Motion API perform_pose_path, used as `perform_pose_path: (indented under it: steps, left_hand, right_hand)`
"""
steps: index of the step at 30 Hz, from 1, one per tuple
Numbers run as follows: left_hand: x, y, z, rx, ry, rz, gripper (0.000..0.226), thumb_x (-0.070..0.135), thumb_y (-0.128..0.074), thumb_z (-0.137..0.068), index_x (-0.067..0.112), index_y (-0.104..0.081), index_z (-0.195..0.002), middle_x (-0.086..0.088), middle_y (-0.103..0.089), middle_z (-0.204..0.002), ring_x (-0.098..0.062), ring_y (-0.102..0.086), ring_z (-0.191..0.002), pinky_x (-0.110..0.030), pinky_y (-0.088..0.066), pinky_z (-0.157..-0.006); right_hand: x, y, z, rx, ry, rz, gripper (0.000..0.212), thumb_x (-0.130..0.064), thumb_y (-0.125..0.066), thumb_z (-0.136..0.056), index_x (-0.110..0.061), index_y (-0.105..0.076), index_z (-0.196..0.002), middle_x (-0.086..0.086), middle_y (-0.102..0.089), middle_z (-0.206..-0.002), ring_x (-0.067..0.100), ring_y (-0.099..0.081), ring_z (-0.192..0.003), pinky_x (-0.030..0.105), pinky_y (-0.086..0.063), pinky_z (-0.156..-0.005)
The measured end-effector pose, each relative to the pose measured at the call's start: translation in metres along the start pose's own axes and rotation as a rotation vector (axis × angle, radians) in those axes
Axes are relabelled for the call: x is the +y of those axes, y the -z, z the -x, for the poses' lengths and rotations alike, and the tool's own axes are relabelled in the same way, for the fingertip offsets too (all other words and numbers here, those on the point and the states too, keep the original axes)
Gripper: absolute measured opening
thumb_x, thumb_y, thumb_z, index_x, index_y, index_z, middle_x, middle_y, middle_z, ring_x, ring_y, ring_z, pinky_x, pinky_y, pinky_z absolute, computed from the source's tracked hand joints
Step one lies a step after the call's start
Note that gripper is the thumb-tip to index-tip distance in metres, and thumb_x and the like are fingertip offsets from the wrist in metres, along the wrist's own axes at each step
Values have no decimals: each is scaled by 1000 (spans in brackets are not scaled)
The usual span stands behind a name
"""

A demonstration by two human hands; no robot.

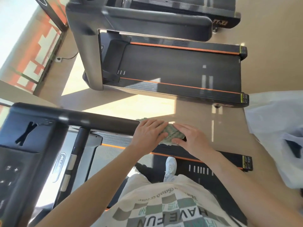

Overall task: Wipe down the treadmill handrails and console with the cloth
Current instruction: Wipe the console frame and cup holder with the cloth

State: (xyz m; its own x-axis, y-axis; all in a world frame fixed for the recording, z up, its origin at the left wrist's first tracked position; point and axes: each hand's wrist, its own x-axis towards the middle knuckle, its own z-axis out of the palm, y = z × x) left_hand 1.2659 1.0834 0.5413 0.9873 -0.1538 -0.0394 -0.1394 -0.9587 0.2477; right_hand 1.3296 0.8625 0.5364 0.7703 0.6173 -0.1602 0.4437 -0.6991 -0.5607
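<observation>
Head view: cloth (170,134) bunches under left hand (147,135) and right hand (191,138) fingers (182,128).

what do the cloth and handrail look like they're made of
Cloth: soft fabric, maybe cotton or microfibre, matte green-patterned; it crumples into folds. Handrail: dark, smooth plastic or coated metal, semi-gloss; a bright reflection sits on it.

we see a crumpled green patterned cloth (170,134) wrapped over the dark handrail's (98,120) end, well right of the black console (24,154).
</observation>
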Motion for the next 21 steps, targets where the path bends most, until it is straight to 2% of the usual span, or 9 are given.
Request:
perform_pose_path:
  steps: [7, 11, 15, 18, 21]
  left_hand:
    - [33, -6, -23, -85, -56, -35, 59, 57, -27, -102, 25, -57, -142, 5, -67, -133, -20, -63, -118, -40, -46, -101]
    - [56, -11, -31, -112, -83, -33, 62, 58, -24, -101, 25, -57, -143, 6, -67, -132, -21, -63, -117, -42, -47, -102]
    - [74, -16, -37, 17, -107, 31, 50, 52, -38, -101, 25, -69, -130, 5, -73, -121, -22, -69, -106, -40, -53, -92]
    - [78, -14, -43, 94, -88, 113, 40, 47, -45, -100, 29, -76, -117, 7, -76, -112, -22, -71, -96, -38, -58, -78]
    - [75, -4, -48, 60, -44, 216, 32, 44, -50, -102, 33, -77, -114, 10, -76, -110, -20, -69, -93, -35, -56, -73]
  right_hand:
    - [31, 19, 19, -67, -132, -249, 63, -40, -77, -86, -28, -54, -144, -11, -58, -140, 11, -56, -123, 37, -48, -106]
    - [46, 28, 37, -49, -193, -420, 59, -27, -77, -88, -27, -56, -143, -14, -58, -137, 5, -56, -121, 25, -47, -105]
    - [64, 26, 56, 55, -286, -585, 49, -18, -76, -89, -22, -64, -137, -12, -64, -134, -3, -57, -122, 18, -43, -107]
    - [69, 20, 64, 176, -347, -599, 41, -9, -77, -87, -20, -71, -126, -8, -70, -123, 0, -65, -110, 16, -50, -95]
    - [65, 14, 65, 360, -349, -515, 27, -4, -78, -85, -15, -78, -110, -3, -74, -103, 8, -68, -93, 18, -54, -82]
